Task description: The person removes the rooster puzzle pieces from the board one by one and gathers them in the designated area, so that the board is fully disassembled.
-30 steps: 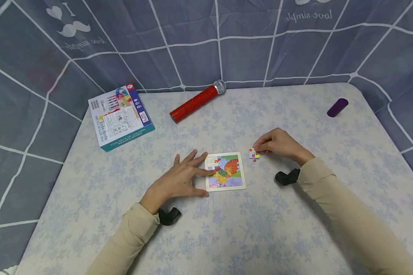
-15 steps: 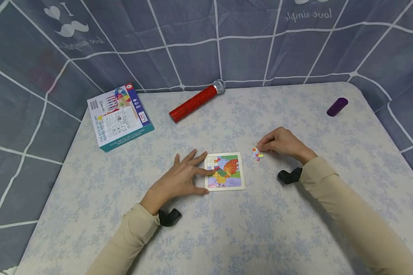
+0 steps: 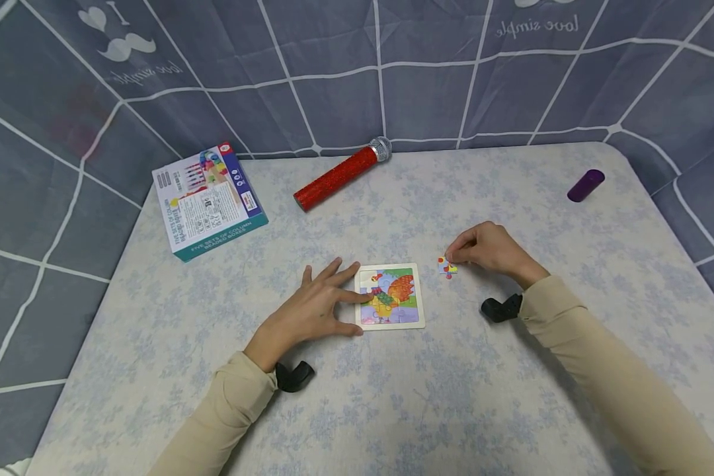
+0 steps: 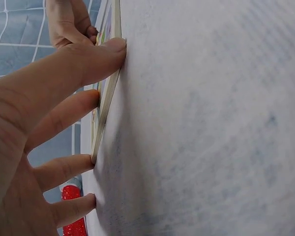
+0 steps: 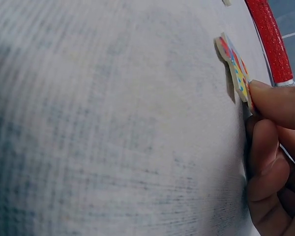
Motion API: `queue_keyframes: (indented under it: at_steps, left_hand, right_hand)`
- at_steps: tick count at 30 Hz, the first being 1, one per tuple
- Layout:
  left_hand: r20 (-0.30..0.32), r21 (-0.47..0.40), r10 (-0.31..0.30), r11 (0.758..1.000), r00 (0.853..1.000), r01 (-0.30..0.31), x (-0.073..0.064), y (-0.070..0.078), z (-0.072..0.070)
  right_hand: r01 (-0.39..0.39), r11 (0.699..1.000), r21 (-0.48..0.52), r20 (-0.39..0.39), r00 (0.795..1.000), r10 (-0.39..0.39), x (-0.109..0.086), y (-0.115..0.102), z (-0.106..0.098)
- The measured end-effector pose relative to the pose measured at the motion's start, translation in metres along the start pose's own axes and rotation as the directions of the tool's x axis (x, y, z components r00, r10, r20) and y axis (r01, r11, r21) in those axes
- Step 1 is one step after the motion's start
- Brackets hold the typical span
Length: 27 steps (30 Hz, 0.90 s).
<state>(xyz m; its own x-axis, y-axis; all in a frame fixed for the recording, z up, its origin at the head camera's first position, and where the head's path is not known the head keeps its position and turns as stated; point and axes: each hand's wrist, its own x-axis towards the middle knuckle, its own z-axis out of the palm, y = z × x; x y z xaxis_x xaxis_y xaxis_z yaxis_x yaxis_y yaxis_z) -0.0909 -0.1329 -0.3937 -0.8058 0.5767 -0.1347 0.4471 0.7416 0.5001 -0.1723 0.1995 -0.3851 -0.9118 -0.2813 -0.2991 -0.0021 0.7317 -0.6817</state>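
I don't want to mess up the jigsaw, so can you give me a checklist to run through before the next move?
1. Left hand touching the jigsaw tray: ok.
2. Right hand pinching the jigsaw piece: ok.
3. Jigsaw piece picture side up: ok, its colours show.
4. Jigsaw piece over the jigsaw tray: not ok, it's off to the right.
5. Jigsaw piece the right fit: cannot tell.
6. Red microphone clear of the jigsaw tray: ok.

A white-gridded, blue-grey curtain [image 3: 422,99] hangs behind the patterned table [image 3: 393,403].
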Motion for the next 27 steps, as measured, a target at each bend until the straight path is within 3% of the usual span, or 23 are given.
queue_keyframes:
  at_steps: [18, 22, 27]
  left_hand:
    - [0.009, -0.002, 0.003, 1.0, 1.0, -0.003, 0.001, -0.001, 0.0]
    - [0.005, -0.01, 0.005, 1.0, 1.0, -0.005, 0.0, -0.001, 0.0]
    - [0.01, -0.016, 0.005, 1.0, 1.0, -0.005, 0.0, -0.001, 0.0]
  right_hand:
    - [0.016, 1.0, -0.017, -0.019, 1.0, -0.017, -0.003, -0.004, -0.003]
    - [0.071, 0.997, 0.039, -0.008, 0.997, -0.07, 0.0, -0.008, -0.001]
    - [0.16, 0.978, 0.136, 0.075, 0.982, -0.171, 0.008, -0.018, 0.011]
